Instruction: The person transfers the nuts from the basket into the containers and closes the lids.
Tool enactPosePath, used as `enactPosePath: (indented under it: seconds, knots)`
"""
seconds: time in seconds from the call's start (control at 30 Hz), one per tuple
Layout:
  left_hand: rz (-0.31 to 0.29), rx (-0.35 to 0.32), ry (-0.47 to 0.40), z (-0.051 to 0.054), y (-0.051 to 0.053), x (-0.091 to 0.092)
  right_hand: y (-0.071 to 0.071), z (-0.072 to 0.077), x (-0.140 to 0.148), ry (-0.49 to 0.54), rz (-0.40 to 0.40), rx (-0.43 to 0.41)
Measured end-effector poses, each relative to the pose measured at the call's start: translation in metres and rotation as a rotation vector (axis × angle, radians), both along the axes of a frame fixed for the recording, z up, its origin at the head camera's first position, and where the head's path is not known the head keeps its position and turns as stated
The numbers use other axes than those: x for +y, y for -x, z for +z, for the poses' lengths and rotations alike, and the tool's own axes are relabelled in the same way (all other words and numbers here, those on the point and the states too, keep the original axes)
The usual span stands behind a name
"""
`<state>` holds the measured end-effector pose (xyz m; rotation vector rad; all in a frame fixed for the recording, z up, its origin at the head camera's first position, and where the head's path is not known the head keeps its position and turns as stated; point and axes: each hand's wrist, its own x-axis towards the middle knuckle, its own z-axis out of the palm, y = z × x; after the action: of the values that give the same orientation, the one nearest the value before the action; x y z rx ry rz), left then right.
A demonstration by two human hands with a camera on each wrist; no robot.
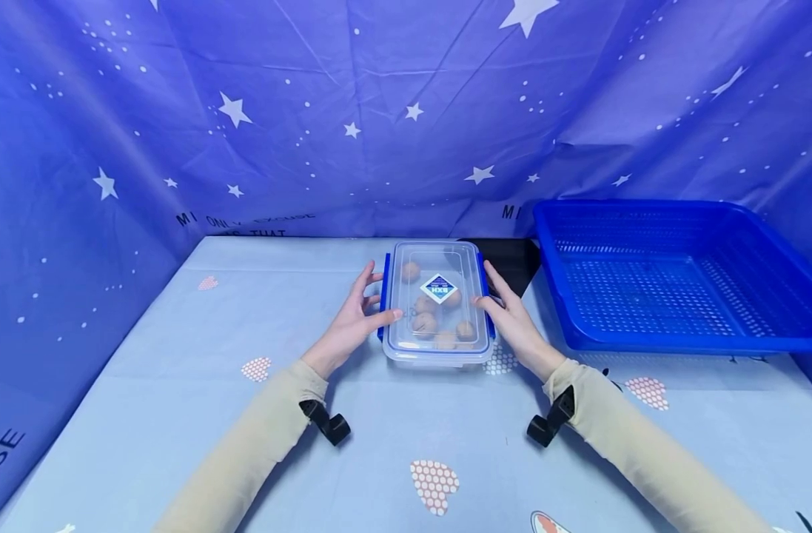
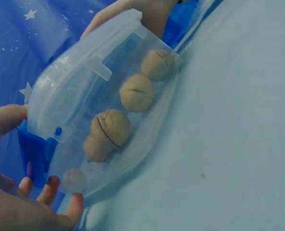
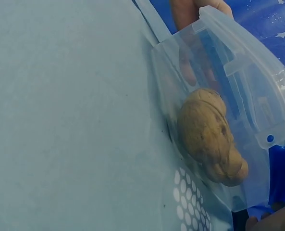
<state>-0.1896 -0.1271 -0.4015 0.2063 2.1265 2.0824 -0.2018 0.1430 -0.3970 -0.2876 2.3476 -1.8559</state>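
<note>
A clear plastic food container point(image 1: 439, 303) with blue side latches stands on the table, its lid on. Several walnuts point(image 1: 424, 323) lie inside; through the wall in the left wrist view the walnuts point(image 2: 137, 93) show dark cracks. My left hand point(image 1: 348, 326) holds the container's left side, thumb on the lid and fingers by the latch. On the opposite side my right hand point(image 1: 517, 326) holds it the same way, thumb over the lid's edge. In the right wrist view the right hand point(image 3: 277, 219) shows only partly, at the lower corner.
A large blue plastic basket point(image 1: 645, 344) stands to the right on the table. Behind the container lies a black flat thing point(image 1: 505, 255), partly hidden. A light blue cloth with heart prints point(image 1: 434, 485) covers the table. A blue star-patterned curtain point(image 1: 379, 163) hangs behind.
</note>
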Motion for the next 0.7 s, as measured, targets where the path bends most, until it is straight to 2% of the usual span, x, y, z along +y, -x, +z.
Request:
enactPosePath:
  seconds: [0.27, 0.4, 0.6, 0.7]
  knots:
    - [-0.008, -0.028, -0.077, -0.001, 0.003, 0.008, -0.001, -0.002, 0.001, -0.118, 0.074, -0.027]
    - [-0.012, -0.015, -0.082, -0.002, 0.003, 0.013, -0.001, -0.001, 0.0, -0.14, 0.1, -0.027]
    - [-0.061, -0.019, -0.059, -0.002, 0.002, 0.02, 0.001, -0.001, 0.0, -0.14, 0.117, -0.035]
    - [-0.06, -0.012, -0.047, -0.002, 0.002, 0.022, 0.003, -0.003, 0.0, -0.134, 0.116, -0.04]
